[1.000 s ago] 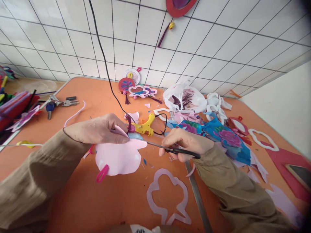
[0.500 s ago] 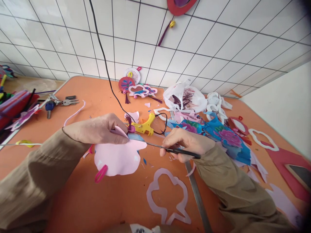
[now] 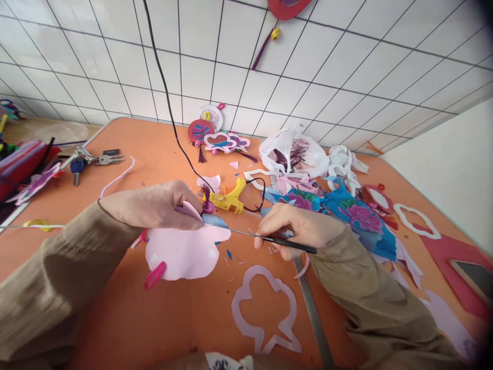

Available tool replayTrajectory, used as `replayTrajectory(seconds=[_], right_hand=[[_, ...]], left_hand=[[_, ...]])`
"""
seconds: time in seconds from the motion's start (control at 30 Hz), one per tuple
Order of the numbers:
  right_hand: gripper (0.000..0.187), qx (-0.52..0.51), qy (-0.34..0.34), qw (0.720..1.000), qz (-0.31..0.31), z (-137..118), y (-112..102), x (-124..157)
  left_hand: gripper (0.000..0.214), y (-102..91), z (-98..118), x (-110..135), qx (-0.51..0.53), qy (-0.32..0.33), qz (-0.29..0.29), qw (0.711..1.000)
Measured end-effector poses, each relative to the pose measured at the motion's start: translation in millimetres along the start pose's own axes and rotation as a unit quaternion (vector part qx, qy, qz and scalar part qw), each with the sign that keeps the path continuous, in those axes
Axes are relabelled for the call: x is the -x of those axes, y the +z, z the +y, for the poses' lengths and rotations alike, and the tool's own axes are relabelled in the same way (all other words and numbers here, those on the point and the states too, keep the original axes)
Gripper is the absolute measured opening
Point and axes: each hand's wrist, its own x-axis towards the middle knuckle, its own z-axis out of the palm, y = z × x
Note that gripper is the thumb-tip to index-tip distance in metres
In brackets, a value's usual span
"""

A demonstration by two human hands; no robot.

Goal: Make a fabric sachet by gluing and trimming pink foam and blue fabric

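My left hand (image 3: 165,205) pinches a pink scalloped paper cutout (image 3: 185,253) along its upper edge. A magenta loop (image 3: 155,275) sticks out at the cutout's lower left, and a bit of blue material (image 3: 215,221) shows behind its top. Black-handled scissors (image 3: 287,242) are in my right hand (image 3: 295,228), their thin blades pointing left at the cutout's upper edge, close to my left fingertips. By those fingertips hangs a pink bead (image 3: 208,207) with a dark tassel. Just beyond lies a yellow glue gun (image 3: 232,197).
A pink paper outline (image 3: 265,308) lies in front. Blue floral fabric scraps (image 3: 358,218) and a white plastic bag (image 3: 295,154) are at the right and back. Keys (image 3: 96,160) lie at the left. Finished-looking ornaments (image 3: 202,131) rest by the tiled wall, where a black cord (image 3: 164,82) hangs.
The pink cutout has shifted slightly left and its magenta loop has tilted. The scissor blades now reach nearer my left fingertips. Both hands keep their hold.
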Motion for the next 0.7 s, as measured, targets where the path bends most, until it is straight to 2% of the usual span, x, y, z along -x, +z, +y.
replayTrajectory(seconds=[0.33, 0.57, 0.7], right_hand=[[0.06, 0.014, -0.003, 1.0, -0.01, 2.9, -1.0, 0.9], [0.056, -0.015, 0.011, 1.0, 0.003, 2.5, 1.8, 0.1], [0.061, -0.022, 0.026, 0.999, 0.005, 2.7, 2.7, 0.2]], left_hand=[[0.037, 0.8, 0.9, -0.3, -0.014, 0.006, 0.008, 1.0], [0.038, 2.1, -1.4, 0.2, -0.003, 0.027, 0.014, 1.0], [0.039, 2.1, -0.9, 0.6, -0.003, 0.031, 0.013, 0.999]])
